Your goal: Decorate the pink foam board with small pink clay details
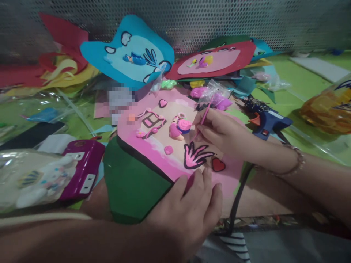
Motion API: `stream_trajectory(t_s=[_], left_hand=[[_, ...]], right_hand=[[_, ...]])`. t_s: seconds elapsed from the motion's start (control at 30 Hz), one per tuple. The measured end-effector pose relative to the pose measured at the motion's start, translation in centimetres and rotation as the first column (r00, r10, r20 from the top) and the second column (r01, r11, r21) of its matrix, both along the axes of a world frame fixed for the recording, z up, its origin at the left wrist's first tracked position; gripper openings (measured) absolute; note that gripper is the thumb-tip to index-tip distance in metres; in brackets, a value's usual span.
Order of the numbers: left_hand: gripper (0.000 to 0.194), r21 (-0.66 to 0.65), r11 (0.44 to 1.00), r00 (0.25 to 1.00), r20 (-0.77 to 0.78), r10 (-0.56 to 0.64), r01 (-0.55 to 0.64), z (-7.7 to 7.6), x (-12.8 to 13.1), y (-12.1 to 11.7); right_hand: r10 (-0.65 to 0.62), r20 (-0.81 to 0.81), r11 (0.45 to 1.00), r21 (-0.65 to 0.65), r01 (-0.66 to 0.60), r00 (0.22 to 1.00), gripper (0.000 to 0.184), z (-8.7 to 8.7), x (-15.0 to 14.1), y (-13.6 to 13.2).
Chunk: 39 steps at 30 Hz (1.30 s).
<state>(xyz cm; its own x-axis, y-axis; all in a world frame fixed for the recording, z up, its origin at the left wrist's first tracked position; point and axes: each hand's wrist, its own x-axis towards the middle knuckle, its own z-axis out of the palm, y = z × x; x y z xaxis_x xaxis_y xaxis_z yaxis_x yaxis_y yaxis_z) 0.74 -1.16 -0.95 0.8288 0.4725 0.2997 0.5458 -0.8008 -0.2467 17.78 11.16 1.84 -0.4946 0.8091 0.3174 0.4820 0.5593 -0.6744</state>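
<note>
A pink foam board (153, 146) with a beige panel lies in front of me, decorated with clay shapes: a small house outline (150, 122), a pink and blue clay figure (181, 129), hearts and a pink leaf shape (196, 155). My right hand (216, 131) pinches a thin pink tool (203, 118), its tip close to the clay figure. My left hand (189, 204) lies on the near edge of the board, fingers flat and pressing it down. A green foam sheet (128, 182) sticks out from under the board.
A blue glue gun (264, 118) lies right of the board, its black cord (238, 197) running toward me. Blue (128, 51) and red (214, 60) foam crafts lean at the back. Bagged clay (214, 96), a magenta case (82, 168) and a packet (30, 180) lie around.
</note>
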Motion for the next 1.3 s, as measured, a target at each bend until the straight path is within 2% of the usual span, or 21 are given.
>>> stream_trajectory(t_s=[0.23,0.3,0.4,0.47,0.53,0.6,0.67,0.77,0.9,1.07,1.2,1.3], left_hand=[[0.037,-0.009,1.0,1.0,0.009,0.009,-0.009,0.0,0.0,0.1],[0.038,-0.009,1.0,1.0,0.001,-0.001,0.001,0.0,0.0,0.1],[0.038,-0.009,1.0,1.0,0.017,0.01,-0.01,0.1,0.0,0.1],[0.038,-0.023,0.999,0.999,0.026,0.028,-0.027,0.2,0.0,0.1],[0.038,-0.026,1.0,1.0,0.017,0.018,-0.017,0.2,-0.1,0.2],[0.038,-0.027,1.0,1.0,0.008,0.007,-0.006,0.2,-0.1,0.2],[0.038,-0.029,1.0,1.0,0.003,-0.005,0.005,0.2,-0.1,0.3],[0.038,-0.025,1.0,1.0,0.011,0.007,-0.007,0.1,-0.1,0.2],[0.037,-0.033,0.999,0.999,0.043,0.032,-0.031,-0.1,0.0,0.0],[0.037,-0.043,0.999,0.999,0.046,0.026,-0.024,-0.1,0.1,-0.1],[0.039,-0.047,0.999,0.999,0.029,0.023,-0.022,0.1,0.0,0.0],[0.039,-0.054,0.998,0.999,0.023,0.033,-0.032,0.0,0.0,-0.1]], right_hand=[[-0.055,-0.077,0.996,-0.073,0.05,0.995,0.006,0.1,0.3,0.3],[-0.057,-0.087,0.988,-0.148,0.043,0.995,0.006,0.4,0.7,0.4],[0.0,-0.115,0.953,-0.301,-0.034,0.993,0.01,0.9,1.3,0.4],[0.029,-0.125,0.935,-0.347,-0.071,0.992,0.011,1.1,1.6,0.4],[0.034,-0.137,0.941,-0.33,-0.078,0.99,0.012,1.3,1.7,0.5],[0.042,-0.124,0.963,-0.26,-0.073,0.991,0.009,1.4,1.7,0.5],[0.096,-0.084,0.975,-0.192,-0.111,0.992,0.004,1.5,1.7,0.4],[0.2,-0.061,0.965,-0.162,-0.207,0.978,0.009,1.5,1.7,0.4],[0.142,-0.055,0.984,-0.099,-0.147,0.988,0.01,1.5,1.8,0.4],[0.185,-0.101,0.939,-0.275,-0.206,0.978,0.008,1.4,1.5,0.2],[0.114,-0.152,0.941,-0.299,-0.156,0.982,0.009,1.1,1.4,0.2],[0.143,-0.206,0.902,-0.376,-0.213,0.968,0.01,0.9,1.5,0.3]])
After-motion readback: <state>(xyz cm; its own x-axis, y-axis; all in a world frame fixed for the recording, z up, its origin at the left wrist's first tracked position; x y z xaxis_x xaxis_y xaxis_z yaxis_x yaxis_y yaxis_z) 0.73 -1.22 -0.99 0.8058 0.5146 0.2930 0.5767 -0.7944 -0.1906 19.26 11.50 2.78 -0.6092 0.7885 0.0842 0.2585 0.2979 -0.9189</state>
